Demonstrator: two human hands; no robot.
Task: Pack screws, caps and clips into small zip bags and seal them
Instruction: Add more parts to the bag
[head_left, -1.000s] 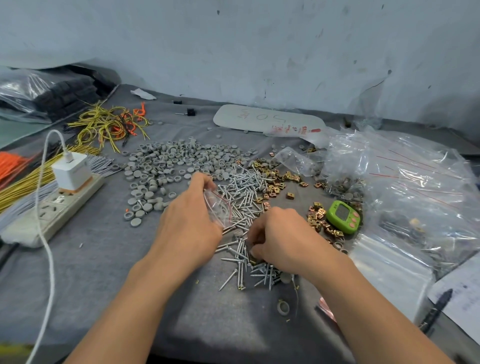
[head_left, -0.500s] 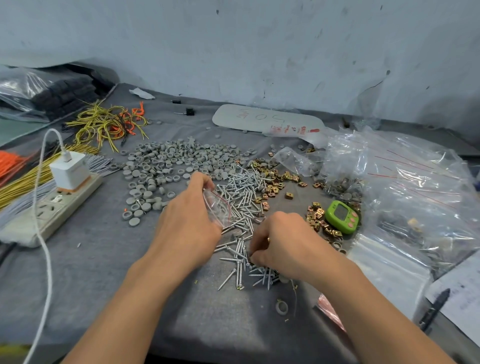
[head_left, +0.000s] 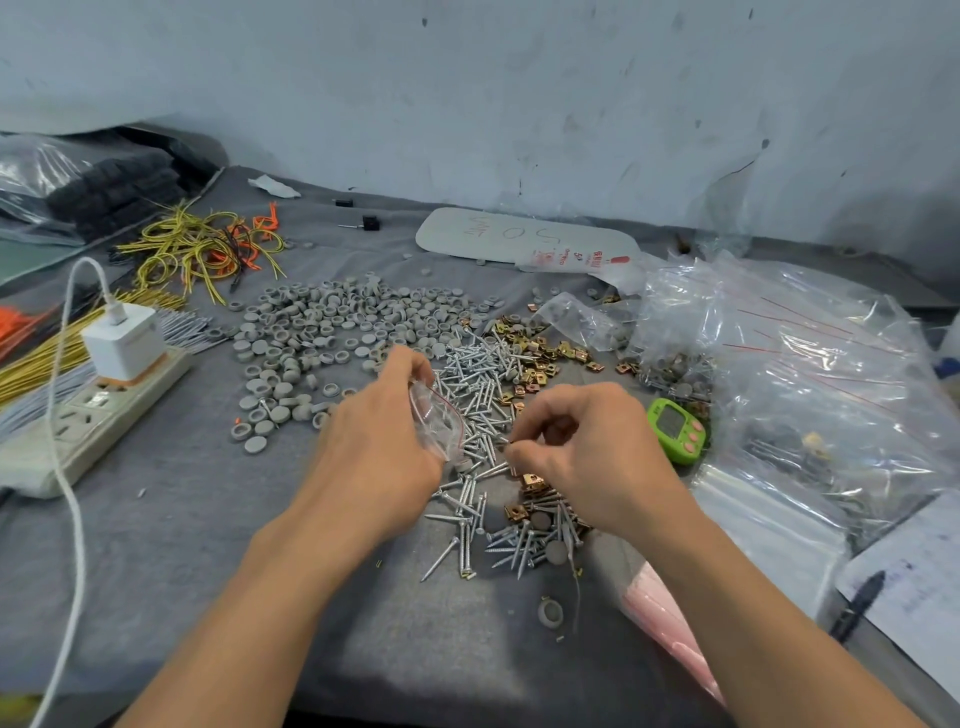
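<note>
- Your L hand (head_left: 379, 452): thumb + fingers curled round a small clear zip bag (head_left: 437, 415). Bag has a red strip at its mouth, and the mouth faces right.
- Bag sits just above the screws (head_left: 475, 387), mid-table.
- Your R hand (head_left: 589, 452): fingers curled, thumb + forefinger pinching a small metal piece (head_left: 510, 441) just right of the bag. Too small to tell what it is.
- The screws run in a long pile from far of your hands to near, passing under both hands.
- Gray round caps (head_left: 322, 332) are spread far-left of the screws, w/ a few loose ones in the near pile.
- Brass clips (head_left: 537, 349) lie far-right of the screws, w/ some more just below your R hand.
- Green timer (head_left: 678, 431) is just right of your R hand.
- Big clear bags (head_left: 810, 364) are heaped at right, w/ a flat stack of small bags (head_left: 769, 525) near them.
- At left: power strip (head_left: 78, 421) w/ white charger (head_left: 124, 345) plugged in; yellow wires (head_left: 202, 249) far-left.
- All of it lies on gray cloth (head_left: 156, 545).
</note>
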